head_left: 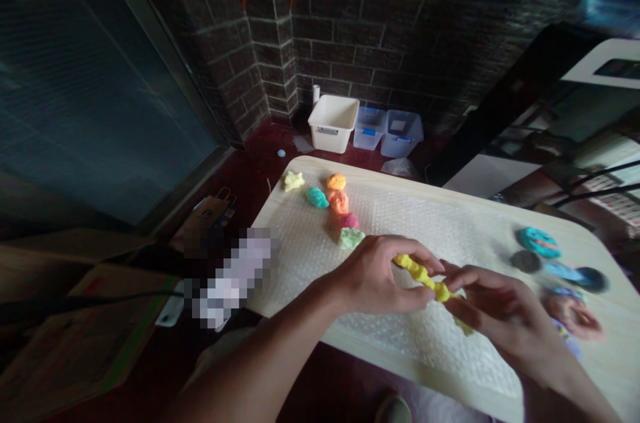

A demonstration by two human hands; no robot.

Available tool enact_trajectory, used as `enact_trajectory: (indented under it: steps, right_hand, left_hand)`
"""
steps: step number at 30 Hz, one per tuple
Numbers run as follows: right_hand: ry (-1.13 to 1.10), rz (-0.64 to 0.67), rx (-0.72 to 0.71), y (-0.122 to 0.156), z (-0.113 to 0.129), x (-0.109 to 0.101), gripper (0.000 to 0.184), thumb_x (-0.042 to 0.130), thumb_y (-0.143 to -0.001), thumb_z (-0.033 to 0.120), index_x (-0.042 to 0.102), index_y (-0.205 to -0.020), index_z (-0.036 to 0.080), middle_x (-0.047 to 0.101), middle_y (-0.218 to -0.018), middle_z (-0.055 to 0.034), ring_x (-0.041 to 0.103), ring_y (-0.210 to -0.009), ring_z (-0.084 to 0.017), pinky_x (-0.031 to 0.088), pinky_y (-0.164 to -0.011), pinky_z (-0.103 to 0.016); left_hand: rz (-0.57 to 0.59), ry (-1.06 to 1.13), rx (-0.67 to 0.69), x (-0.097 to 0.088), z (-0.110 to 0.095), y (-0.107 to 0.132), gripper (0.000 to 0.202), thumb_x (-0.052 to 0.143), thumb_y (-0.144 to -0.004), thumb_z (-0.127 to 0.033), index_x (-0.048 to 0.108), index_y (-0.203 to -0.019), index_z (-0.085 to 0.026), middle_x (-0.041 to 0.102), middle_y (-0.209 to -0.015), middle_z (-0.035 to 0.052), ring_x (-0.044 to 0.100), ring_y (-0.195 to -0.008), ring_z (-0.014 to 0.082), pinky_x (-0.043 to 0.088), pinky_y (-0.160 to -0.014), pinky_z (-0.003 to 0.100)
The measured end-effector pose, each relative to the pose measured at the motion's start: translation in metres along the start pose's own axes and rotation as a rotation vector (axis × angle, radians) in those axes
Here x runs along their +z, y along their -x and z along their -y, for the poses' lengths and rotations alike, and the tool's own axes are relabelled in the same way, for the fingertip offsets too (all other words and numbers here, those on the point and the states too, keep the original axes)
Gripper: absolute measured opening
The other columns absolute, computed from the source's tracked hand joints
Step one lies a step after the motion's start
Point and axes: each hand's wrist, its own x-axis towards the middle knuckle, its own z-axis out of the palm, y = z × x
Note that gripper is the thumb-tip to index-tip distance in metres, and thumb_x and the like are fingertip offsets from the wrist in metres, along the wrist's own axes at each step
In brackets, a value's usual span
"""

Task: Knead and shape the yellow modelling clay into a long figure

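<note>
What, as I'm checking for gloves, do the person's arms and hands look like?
The left hand and right hand are bare, with no gloves, rings or markings visible. The left forearm and right forearm are bare too, with no sleeve, watch or cable in view.

From where I sit, the clay lumps [339,202] lie on bubble wrap [425,223] atop the table [310,166], with what seem to be clay pieces [537,243] rightward, and bins [333,122] behind, against a brick wall [380,10].

Left hand [377,274], right hand [503,310] — pinching yellow clay [425,278].
</note>
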Motion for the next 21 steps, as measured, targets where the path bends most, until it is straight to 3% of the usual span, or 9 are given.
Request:
enact_trajectory:
  steps: [4,11,12,14,15,21]
  right_hand:
    - [-0.015,-0.066,-0.047,0.0,-0.001,0.003,0.008,0.086,-0.081,0.023,0.082,-0.087,0.027,0.081,-0.103,-0.0112,0.077,-0.095,-0.027,0.064,-0.078,-0.033]
    - [0.035,-0.043,-0.045,0.01,0.007,0.009,0.01,0.081,-0.088,0.025,0.076,-0.096,0.029,0.079,-0.102,-0.0068,0.072,-0.098,-0.025,0.06,-0.087,-0.039]
    - [0.099,-0.054,-0.056,0.012,0.009,0.011,0.013,0.081,-0.088,0.026,0.075,-0.099,0.029,0.079,-0.102,-0.006,0.073,-0.099,-0.025,0.057,-0.097,-0.044]
    - [0.277,-0.102,-0.114,0.014,0.013,0.014,0.018,0.083,-0.087,0.025,0.074,-0.102,0.028,0.08,-0.099,-0.0033,0.074,-0.093,-0.023,0.035,-0.121,-0.056]
    - [0.344,-0.132,-0.145,0.015,0.015,0.016,0.017,0.081,-0.087,0.024,0.073,-0.102,0.027,0.08,-0.097,-0.0019,0.075,-0.09,-0.022,0.03,-0.124,-0.058]
    - [0.564,-0.187,-0.277,0.016,0.025,0.027,0.019,0.079,-0.082,0.016,0.069,-0.097,0.023,0.078,-0.087,0.0029,0.074,-0.076,-0.018,0.039,-0.118,-0.054]
  left_hand:
    - [-0.033,0.099,-0.081,0.0,0.0,-0.001,0.043,0.088,-0.074,-0.028,0.077,-0.114,-0.017,0.079,-0.105,0.0079,0.073,-0.096,0.0223,0.057,-0.083,0.031]
    - [-0.017,0.247,-0.247,0.003,-0.005,0.001,0.023,0.09,-0.074,-0.028,0.077,-0.088,-0.015,0.072,-0.08,0.0024,0.064,-0.075,0.0146,0.049,-0.068,0.024]
    - [-0.032,0.266,-0.275,0.003,-0.004,0.002,0.023,0.09,-0.073,-0.029,0.077,-0.087,-0.015,0.072,-0.079,0.0021,0.064,-0.073,0.0143,0.049,-0.067,0.024]
    - [-0.062,0.311,-0.299,0.002,0.0,0.003,0.025,0.09,-0.074,-0.031,0.075,-0.087,-0.015,0.07,-0.077,0.0011,0.063,-0.07,0.0135,0.048,-0.064,0.023]
    - [-0.068,0.324,-0.3,0.002,0.003,0.003,0.026,0.09,-0.075,-0.031,0.074,-0.088,-0.015,0.069,-0.077,0.0007,0.062,-0.069,0.0132,0.047,-0.063,0.022]
    - [-0.103,0.305,-0.289,0.005,0.016,0.01,0.032,0.091,-0.077,-0.034,0.074,-0.097,-0.017,0.065,-0.076,-0.0007,0.06,-0.068,0.0126,0.044,-0.059,0.022]
